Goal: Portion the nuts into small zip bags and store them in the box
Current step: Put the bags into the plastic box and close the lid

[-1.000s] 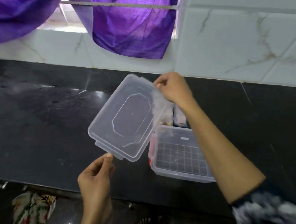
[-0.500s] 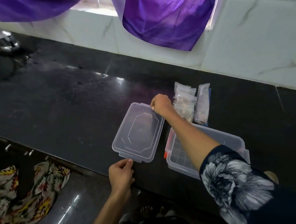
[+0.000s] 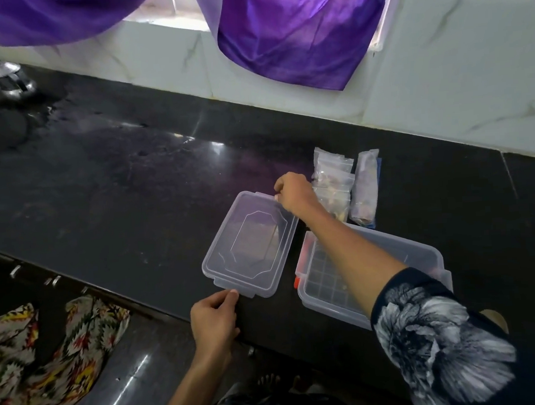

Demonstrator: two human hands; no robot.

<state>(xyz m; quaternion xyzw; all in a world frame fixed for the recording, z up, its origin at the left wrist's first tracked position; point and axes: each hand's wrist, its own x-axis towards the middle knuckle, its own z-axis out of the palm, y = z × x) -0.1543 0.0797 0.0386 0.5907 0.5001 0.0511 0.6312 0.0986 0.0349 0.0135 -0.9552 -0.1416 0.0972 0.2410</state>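
Now, to finish laying the clear plastic lid (image 3: 250, 244) aside: lying flat on the black worktop (image 3: 118, 186), just beside the open storage box (image 3: 426, 255), on its left. Left hand (image 3: 214, 321) at the near edge, grip pinching the small tab between thumb and forefinger. Right hand (image 3: 293, 191) at the far corner, grip curled and pressed together on the rim there.

Better to let go with both grips at the same time, so that the light lid does not slide or tip. Leave it well inside the worktop edge, since the near tab seems quite close to that edge. Keep it apart from the box, so as to leave free room for filling. Lift the right forearm straight up when letting go; crossing over the box now, and likely to knock its thin wall if dragged sideways.

About the containers: inside the box, only a grid-patterned bottom visible, with no bags seen there, though partly hidden by the forearm. A small orange piece (image 3: 297, 282) at its left rim, impossible to identify. Behind the box, near the tiled wall, a few small zip bags (image 3: 332, 182) in a loose pile, with something pale and brownish inside, probably nuts. Beside them one longer clear packet (image 3: 365, 190), contents too blurred to name.
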